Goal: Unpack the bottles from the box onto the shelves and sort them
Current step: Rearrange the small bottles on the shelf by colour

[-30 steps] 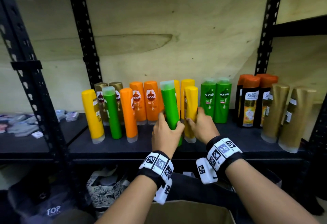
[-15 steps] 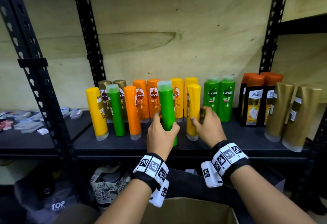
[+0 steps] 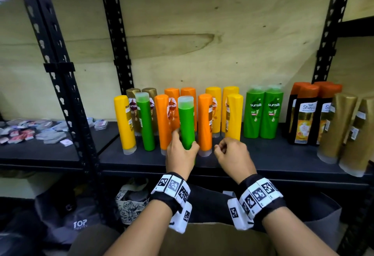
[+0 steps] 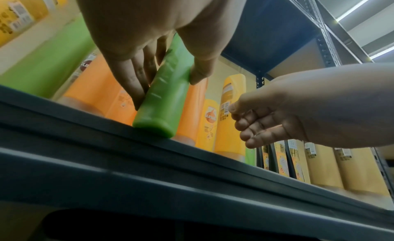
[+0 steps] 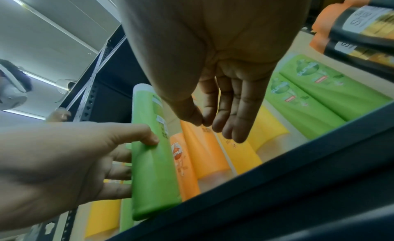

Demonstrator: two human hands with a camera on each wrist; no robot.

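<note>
Nearest us, our left hand (image 3: 180, 154) grips a green bottle (image 3: 186, 123) at the shelf's (image 3: 263, 164) front edge (base on or just above it); our right hand (image 3: 232, 153) hangs beside it, loosely curled, holding nothing. Behind, colours stand partly grouped, but another green bottle (image 3: 146, 121) sits among yellow and orange: sorting remains, we judge.

1. Four orange bottles (image 3: 205, 124), just behind the left hand (image 3: 180, 154).
2. Four yellow bottles (image 3: 234, 118): three beyond the right hand (image 3: 232, 154), one well left of the left hand.
3. Two slim green bottles (image 3: 186, 126): one in the left hand, one to its left.
4. Two wide green bottles (image 3: 254, 112), right of the right hand.
5. Four gold bottles (image 3: 336, 128): two far right, two back left.
6. At least three black bottles (image 3: 306, 118); they overlap, so the exact count is unclear.
</note>
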